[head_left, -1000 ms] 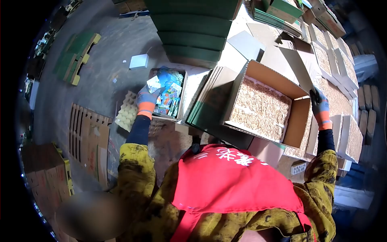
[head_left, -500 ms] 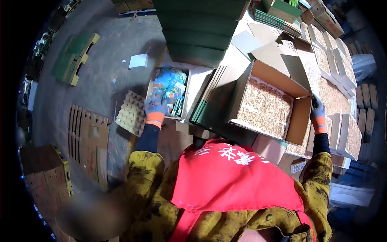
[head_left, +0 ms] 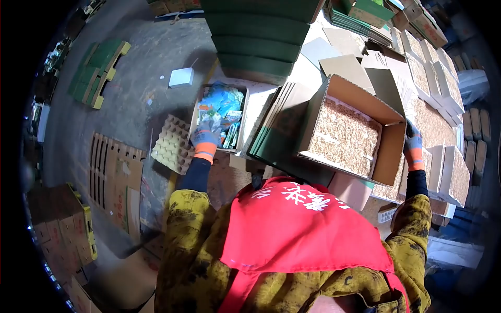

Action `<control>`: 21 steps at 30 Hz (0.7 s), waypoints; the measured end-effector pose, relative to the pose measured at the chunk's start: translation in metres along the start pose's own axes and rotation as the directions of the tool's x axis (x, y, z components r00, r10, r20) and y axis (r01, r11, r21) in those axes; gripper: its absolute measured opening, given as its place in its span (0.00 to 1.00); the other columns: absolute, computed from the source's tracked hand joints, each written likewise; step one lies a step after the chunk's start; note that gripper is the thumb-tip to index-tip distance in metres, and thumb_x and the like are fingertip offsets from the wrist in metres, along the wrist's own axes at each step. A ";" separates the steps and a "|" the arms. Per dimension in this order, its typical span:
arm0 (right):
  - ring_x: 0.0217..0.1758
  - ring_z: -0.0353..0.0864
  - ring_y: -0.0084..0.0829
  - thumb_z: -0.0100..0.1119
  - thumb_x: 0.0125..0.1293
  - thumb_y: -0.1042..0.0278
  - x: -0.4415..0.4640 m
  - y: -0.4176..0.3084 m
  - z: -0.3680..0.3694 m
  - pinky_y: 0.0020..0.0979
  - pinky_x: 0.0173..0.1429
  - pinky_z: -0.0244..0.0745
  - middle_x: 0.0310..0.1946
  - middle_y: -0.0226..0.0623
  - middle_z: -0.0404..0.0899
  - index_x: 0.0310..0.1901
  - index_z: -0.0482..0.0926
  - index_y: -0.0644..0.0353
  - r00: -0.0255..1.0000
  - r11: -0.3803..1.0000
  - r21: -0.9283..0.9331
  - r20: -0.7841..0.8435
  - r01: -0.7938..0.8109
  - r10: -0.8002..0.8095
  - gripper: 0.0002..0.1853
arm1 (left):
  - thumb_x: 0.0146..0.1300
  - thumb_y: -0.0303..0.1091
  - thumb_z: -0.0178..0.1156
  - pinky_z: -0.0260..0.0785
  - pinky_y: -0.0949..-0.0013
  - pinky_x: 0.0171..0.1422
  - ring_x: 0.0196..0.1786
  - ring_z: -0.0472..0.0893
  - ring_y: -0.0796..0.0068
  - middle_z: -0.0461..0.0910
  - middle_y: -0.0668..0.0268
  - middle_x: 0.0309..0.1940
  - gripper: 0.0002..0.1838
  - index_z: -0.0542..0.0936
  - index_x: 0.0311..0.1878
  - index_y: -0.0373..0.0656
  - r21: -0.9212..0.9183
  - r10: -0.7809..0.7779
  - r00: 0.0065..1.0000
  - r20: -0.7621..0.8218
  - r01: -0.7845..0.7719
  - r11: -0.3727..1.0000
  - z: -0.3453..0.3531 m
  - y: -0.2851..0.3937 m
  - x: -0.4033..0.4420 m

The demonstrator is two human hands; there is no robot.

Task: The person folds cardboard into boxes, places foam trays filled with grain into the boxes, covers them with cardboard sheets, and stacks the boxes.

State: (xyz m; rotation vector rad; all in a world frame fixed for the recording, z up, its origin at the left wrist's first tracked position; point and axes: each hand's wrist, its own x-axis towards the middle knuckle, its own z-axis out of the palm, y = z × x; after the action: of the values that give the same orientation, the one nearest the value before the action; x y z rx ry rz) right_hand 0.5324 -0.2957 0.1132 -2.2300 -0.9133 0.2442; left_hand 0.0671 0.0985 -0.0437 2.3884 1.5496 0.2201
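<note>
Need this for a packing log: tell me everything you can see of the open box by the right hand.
The box is rectangular and looks like corrugated cardboard, plain brown inside, its wall edges exposed. It stands open, mouth up, with no flap closed over it. Pale, straw-coloured shredded filling with whitish patches covers its bottom. It sits right of the leaning flat green-and-brown cartons. The gloved right hand is at its right wall; how firmly it grips is unclear. Its underside is hidden.

White characters [head_left: 309, 199] (barely legible) on apron [head_left: 308, 237]
</note>
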 end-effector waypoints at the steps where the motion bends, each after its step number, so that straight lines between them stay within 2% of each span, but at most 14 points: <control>1: 0.60 0.74 0.31 0.52 0.64 0.77 0.001 0.002 -0.001 0.29 0.64 0.66 0.55 0.43 0.76 0.59 0.71 0.67 1.000 1.000 -0.005 -0.004 0.008 -0.008 0.21 | 0.53 0.45 0.65 0.71 0.56 0.48 0.45 0.80 0.53 0.81 0.55 0.42 0.21 0.80 0.47 0.42 -0.066 0.029 0.999 0.016 -0.028 0.997 0.001 0.001 0.001; 3: 0.60 0.74 0.31 0.51 0.63 0.80 0.000 0.005 -0.002 0.30 0.64 0.66 0.56 0.44 0.76 0.60 0.70 0.67 1.000 0.999 0.035 0.002 0.000 0.000 0.22 | 0.53 0.47 0.65 0.72 0.57 0.47 0.44 0.80 0.51 0.81 0.51 0.41 0.24 0.79 0.47 0.39 -0.196 0.086 0.995 0.048 -0.075 0.978 0.009 -0.004 0.000; 6: 0.60 0.74 0.31 0.50 0.63 0.80 -0.002 0.011 -0.001 0.29 0.64 0.66 0.56 0.44 0.76 0.60 0.70 0.68 1.000 0.999 0.034 0.007 0.024 -0.024 0.22 | 0.55 0.46 0.65 0.71 0.59 0.47 0.44 0.80 0.50 0.81 0.48 0.42 0.23 0.79 0.48 0.37 -0.351 0.074 0.988 0.137 -0.021 0.936 0.037 -0.037 0.013; 7: 0.60 0.74 0.31 0.50 0.63 0.80 -0.002 0.016 -0.001 0.29 0.64 0.67 0.56 0.44 0.76 0.60 0.70 0.67 0.999 0.999 0.030 0.005 0.034 -0.034 0.22 | 0.61 0.42 0.61 0.71 0.64 0.46 0.40 0.81 0.56 0.82 0.51 0.40 0.19 0.80 0.48 0.36 -0.587 0.177 0.977 0.122 -0.073 0.806 0.042 -0.047 0.017; 9: 0.60 0.74 0.31 0.49 0.63 0.81 -0.004 0.016 -0.001 0.29 0.64 0.66 0.56 0.44 0.75 0.60 0.69 0.67 1.000 0.998 0.065 -0.009 0.027 -0.026 0.22 | 0.65 0.37 0.58 0.71 0.67 0.45 0.37 0.79 0.67 0.83 0.58 0.37 0.15 0.80 0.46 0.34 -0.731 0.256 0.952 0.166 -0.055 0.680 0.032 -0.052 0.019; 10: 0.61 0.73 0.30 0.49 0.63 0.82 -0.005 0.015 -0.002 0.29 0.65 0.65 0.57 0.44 0.75 0.60 0.69 0.68 1.000 0.994 0.105 -0.018 0.012 -0.011 0.22 | 0.66 0.36 0.57 0.71 0.70 0.42 0.34 0.76 0.76 0.82 0.63 0.35 0.15 0.81 0.45 0.32 -0.831 0.173 0.966 0.192 0.066 0.552 0.030 -0.053 0.021; 11: 0.61 0.73 0.30 0.48 0.63 0.82 -0.005 0.015 -0.001 0.29 0.65 0.65 0.58 0.44 0.74 0.60 0.69 0.68 1.000 0.989 0.145 -0.028 0.000 0.004 0.22 | 0.65 0.36 0.59 0.72 0.72 0.40 0.34 0.76 0.78 0.82 0.62 0.35 0.15 0.81 0.45 0.31 -0.841 0.118 0.966 0.230 0.136 0.525 0.011 -0.046 0.020; 13: 0.58 0.75 0.29 0.49 0.63 0.81 -0.005 0.021 -0.003 0.28 0.62 0.67 0.55 0.44 0.76 0.59 0.71 0.67 0.998 0.993 0.118 -0.059 0.025 -0.018 0.21 | 0.63 0.34 0.61 0.72 0.74 0.38 0.34 0.77 0.79 0.82 0.62 0.36 0.15 0.80 0.45 0.30 -0.872 0.110 0.983 0.149 0.078 0.484 -0.004 -0.043 0.024; 14: 0.57 0.76 0.29 0.49 0.63 0.80 -0.007 0.016 -0.006 0.28 0.62 0.68 0.54 0.44 0.77 0.59 0.71 0.66 0.997 0.998 0.051 -0.071 0.023 -0.019 0.21 | 0.63 0.32 0.62 0.73 0.73 0.41 0.37 0.78 0.79 0.82 0.63 0.37 0.14 0.80 0.45 0.30 -0.762 0.261 0.965 -0.008 -0.175 0.624 -0.018 -0.039 0.024; 15: 0.57 0.76 0.29 0.50 0.64 0.80 -0.007 0.014 -0.008 0.28 0.61 0.68 0.53 0.44 0.78 0.59 0.72 0.66 0.996 1.000 -0.016 -0.083 0.018 -0.019 0.20 | 0.63 0.31 0.61 0.73 0.72 0.43 0.37 0.78 0.79 0.82 0.63 0.38 0.13 0.81 0.45 0.31 -0.760 0.182 0.979 -0.088 -0.184 0.624 -0.022 -0.037 0.025; 16: 0.55 0.78 0.30 0.51 0.64 0.78 -0.005 0.023 -0.007 0.28 0.59 0.70 0.51 0.44 0.79 0.57 0.74 0.64 0.992 0.999 0.033 -0.123 0.025 -0.021 0.18 | 0.63 0.30 0.61 0.74 0.72 0.44 0.38 0.78 0.79 0.82 0.63 0.38 0.12 0.81 0.45 0.31 -0.759 0.109 0.980 -0.168 -0.199 0.620 -0.024 -0.032 0.031; 17: 0.55 0.78 0.30 0.52 0.65 0.76 -0.004 0.021 -0.009 0.29 0.59 0.70 0.51 0.45 0.79 0.56 0.75 0.63 0.984 0.997 -0.066 -0.170 0.035 -0.046 0.18 | 0.63 0.29 0.60 0.74 0.72 0.45 0.38 0.79 0.79 0.82 0.64 0.38 0.11 0.81 0.46 0.32 -0.762 0.043 0.969 -0.243 -0.218 0.610 -0.025 -0.020 0.040; 19: 0.54 0.78 0.32 0.53 0.64 0.75 -0.002 0.033 -0.010 0.30 0.58 0.70 0.51 0.46 0.79 0.57 0.74 0.63 0.964 0.999 0.022 -0.264 0.037 -0.030 0.18 | 0.61 0.28 0.59 0.73 0.71 0.50 0.42 0.78 0.77 0.81 0.65 0.41 0.11 0.81 0.45 0.34 -0.911 0.099 0.944 -0.314 -0.329 0.247 -0.092 0.087 0.014; 21: 0.54 0.78 0.39 0.55 0.64 0.73 -0.009 -0.006 -0.011 0.33 0.58 0.70 0.49 0.47 0.79 0.58 0.74 0.61 0.932 0.989 -0.076 -0.333 0.126 -0.144 0.19 | 0.57 0.27 0.59 0.69 0.65 0.59 0.49 0.78 0.69 0.80 0.62 0.44 0.13 0.81 0.46 0.38 -0.833 0.303 0.829 -0.469 -0.530 0.159 -0.139 0.186 -0.019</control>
State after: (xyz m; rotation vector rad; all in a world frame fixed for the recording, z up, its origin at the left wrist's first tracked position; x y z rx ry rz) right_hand 0.5265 -0.3046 0.1242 -2.1546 -0.8851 -0.2250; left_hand 0.1822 0.0316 0.1476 1.6349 0.3502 1.1790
